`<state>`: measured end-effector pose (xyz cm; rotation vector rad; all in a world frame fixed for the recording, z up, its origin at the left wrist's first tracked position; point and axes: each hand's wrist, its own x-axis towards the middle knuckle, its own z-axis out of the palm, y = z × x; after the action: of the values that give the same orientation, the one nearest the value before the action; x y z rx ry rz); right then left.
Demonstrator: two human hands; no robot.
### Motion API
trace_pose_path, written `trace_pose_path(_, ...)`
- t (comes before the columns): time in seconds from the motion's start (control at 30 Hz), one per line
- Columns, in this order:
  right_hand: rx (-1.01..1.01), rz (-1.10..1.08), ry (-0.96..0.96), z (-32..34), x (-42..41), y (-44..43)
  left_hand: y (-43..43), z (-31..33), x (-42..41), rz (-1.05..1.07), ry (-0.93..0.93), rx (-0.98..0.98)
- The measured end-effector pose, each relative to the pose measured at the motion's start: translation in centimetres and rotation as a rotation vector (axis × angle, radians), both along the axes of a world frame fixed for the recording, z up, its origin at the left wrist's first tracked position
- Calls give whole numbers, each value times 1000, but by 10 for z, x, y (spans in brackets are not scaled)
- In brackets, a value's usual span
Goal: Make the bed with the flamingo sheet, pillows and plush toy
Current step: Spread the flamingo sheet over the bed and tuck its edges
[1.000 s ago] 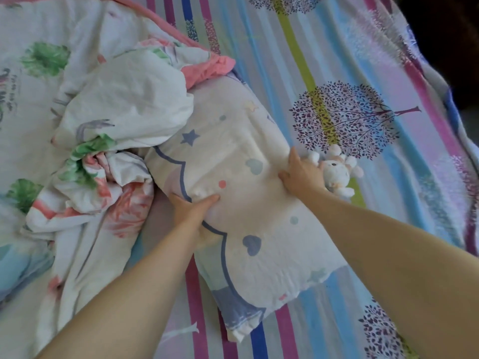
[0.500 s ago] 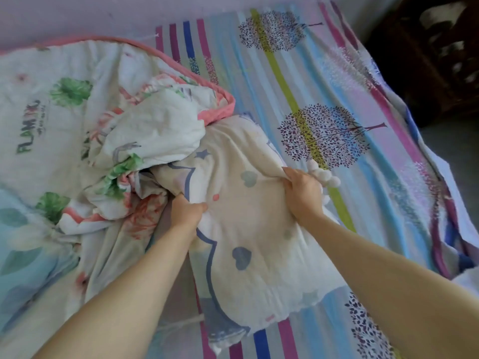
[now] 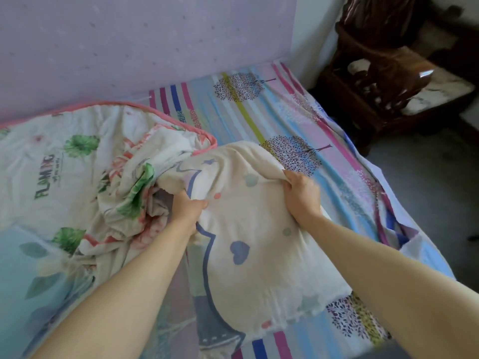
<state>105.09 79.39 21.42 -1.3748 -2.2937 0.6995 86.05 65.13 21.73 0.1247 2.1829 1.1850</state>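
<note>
Gripping the heart-print pillow (image 3: 259,229), both fists, left hand (image 3: 188,207) and right hand (image 3: 302,194), risk dragging the crumpled flamingo sheet (image 3: 85,177) beside the left hand along.

We see the bed (image 3: 298,120) dressed in a striped sheet (image 3: 233,112) printed with purple trees, its stripes running from six o'clock up toward twelve, where it meets the wall. At three o'clock the sheet hangs over the bed's edge. A flamingo quilt (image 3: 64,156) with pink piping lies rumpled over the nine o'clock half, bunched in folds near the centre. A cream pillow (image 3: 259,242) with hearts and stars lies from centre toward six o'clock, its nine o'clock edge touching the quilt's folds. Our view cannot tell whether its far end rests on the sheet or is raised off it.
</note>
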Motion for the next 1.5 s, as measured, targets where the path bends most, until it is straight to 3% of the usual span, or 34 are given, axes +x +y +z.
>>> trace_pose_path(0.3, 109, -128, 131, 56, 28, -2, 3, 74, 22, -83, 147, 160)
trace_pose_path(0.57, 146, -32, 234, 80, -37, -31, -48, 112, -21, -1, 295, 195)
trace_pose_path(1.07, 0, 278, 251, 54, -215, -181, -240, 86, -148, 309, 351, 112)
trace_pose_path(1.5, -71, 566, 197, 8, -379, -360, -439, 46, -269, 522, 405, -101)
